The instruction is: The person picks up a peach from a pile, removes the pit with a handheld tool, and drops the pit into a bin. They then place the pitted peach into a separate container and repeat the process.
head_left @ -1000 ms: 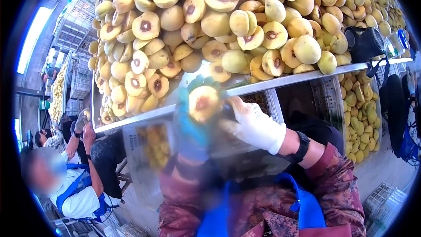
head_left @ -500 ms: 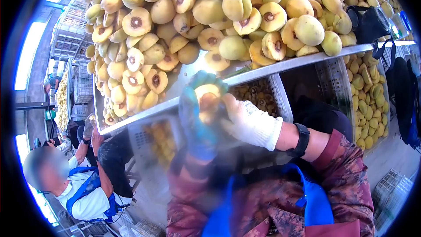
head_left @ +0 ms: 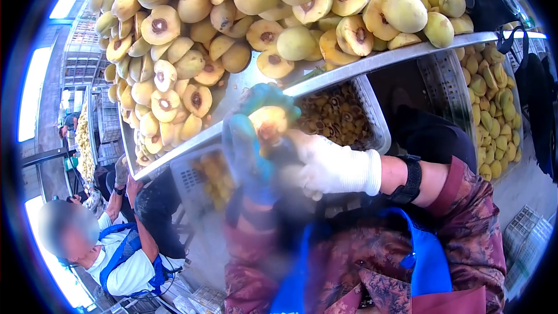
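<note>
My left hand [head_left: 247,145], in a blue-green glove, is wrapped round a halved yellow peach [head_left: 271,121] with its cut face showing. Close against it is my right hand [head_left: 337,166], in a white knit glove, its fingers curled shut. Blur hides what those fingers grip, if anything. Both hands are just on my side of the metal table edge [head_left: 331,74]. Beyond them, a large heap of peaches [head_left: 238,23] covers much of the table, many cut in half with brown stones or hollows showing.
Below the table edge stands a crate [head_left: 381,131] of small brown pieces. Another crate [head_left: 189,181] with yellow pieces is at lower left, and peach halves [head_left: 491,119] fill one at right. A black container [head_left: 488,7] sits on the table; a co-worker [head_left: 125,250] sits at left.
My right hand has dropped slightly and turned, its fingers now lower beside the left hand. My left hand still holds the peach half. The whole view has shifted a little.
</note>
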Tool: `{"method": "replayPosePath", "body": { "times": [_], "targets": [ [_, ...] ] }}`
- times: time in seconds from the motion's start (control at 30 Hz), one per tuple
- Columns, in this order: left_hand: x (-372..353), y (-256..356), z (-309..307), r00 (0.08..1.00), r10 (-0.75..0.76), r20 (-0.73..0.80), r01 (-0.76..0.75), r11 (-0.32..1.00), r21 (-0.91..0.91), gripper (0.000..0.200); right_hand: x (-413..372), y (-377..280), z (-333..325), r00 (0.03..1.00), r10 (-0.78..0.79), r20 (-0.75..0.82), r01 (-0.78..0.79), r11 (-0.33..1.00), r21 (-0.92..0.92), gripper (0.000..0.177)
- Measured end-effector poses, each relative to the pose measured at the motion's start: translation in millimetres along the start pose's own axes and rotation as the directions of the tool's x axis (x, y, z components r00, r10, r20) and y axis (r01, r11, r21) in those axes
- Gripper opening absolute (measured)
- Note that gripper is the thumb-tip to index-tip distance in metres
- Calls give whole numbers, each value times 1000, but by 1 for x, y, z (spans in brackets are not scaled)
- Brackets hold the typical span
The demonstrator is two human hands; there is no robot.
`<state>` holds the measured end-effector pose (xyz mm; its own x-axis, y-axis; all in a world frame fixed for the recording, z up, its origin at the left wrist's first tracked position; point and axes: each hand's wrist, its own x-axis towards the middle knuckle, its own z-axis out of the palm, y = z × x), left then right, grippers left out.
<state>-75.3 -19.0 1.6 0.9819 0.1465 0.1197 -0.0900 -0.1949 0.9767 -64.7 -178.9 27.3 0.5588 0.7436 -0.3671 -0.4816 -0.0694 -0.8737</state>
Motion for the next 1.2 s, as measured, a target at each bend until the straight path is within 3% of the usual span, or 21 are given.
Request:
{"method": "replayPosePath", "body": {
  "times": [0.03,0.07,0.13,0.23,0.33,0.43,0.53,0.73,0.87,0.9,0.97,1.03,1.1,1.17,1.2],
  "targets": [
    [1,-4,-1,1000,12,12,-12,1000,0,67,-1,0,0,999,29,31,-32,996,79,35],
    [3,-9,-2,999,24,25,-24,1000,1,67,-1,2,0,1000,12,17,-13,999,38,35],
    [10,-5,-3,989,-16,147,47,977,-209,67,-2,2,0,1000,-22,-10,21,999,-44,35],
    [13,6,-4,964,-69,256,129,965,-227,67,-20,-22,-4,982,176,75,-186,969,163,33],
    [14,18,-3,939,-103,327,191,949,-251,69,-14,-2,-4,978,34,207,-103,937,333,18],
    [6,30,3,924,-216,316,317,895,-313,73,-16,14,-5,949,-61,309,-119,839,531,10],
    [7,28,2,914,-159,374,282,911,-301,81,-24,7,-10,880,-2,475,-371,621,691,18],
    [4,22,2,907,-151,393,309,873,-378,87,-24,9,-10,804,-120,582,-462,490,739,13],
    [3,27,-4,899,-135,417,283,905,-318,87,-20,15,-6,746,-219,629,-506,428,749,12],
    [1,26,1,909,-141,393,323,835,-446,83,-21,13,-6,770,-183,611,-482,461,745,12],
    [-2,33,14,936,-230,265,340,783,-521,81,-23,5,-6,818,-114,563,-429,532,730,12],
    [0,30,16,946,-265,186,324,760,-564,76,-20,1,-6,893,-53,446,-260,751,608,11],
    [4,33,20,956,-228,184,292,743,-603,66,-16,0,-2,950,-26,311,-119,891,438,10],
    [5,34,18,967,-189,172,255,750,-610,58,-12,-1,2,986,-4,168,-19,990,138,13],
    [5,35,19,969,-190,155,245,749,-616,60,-13,-5,3,992,-83,99,88,994,-57,18]
  ]
}}
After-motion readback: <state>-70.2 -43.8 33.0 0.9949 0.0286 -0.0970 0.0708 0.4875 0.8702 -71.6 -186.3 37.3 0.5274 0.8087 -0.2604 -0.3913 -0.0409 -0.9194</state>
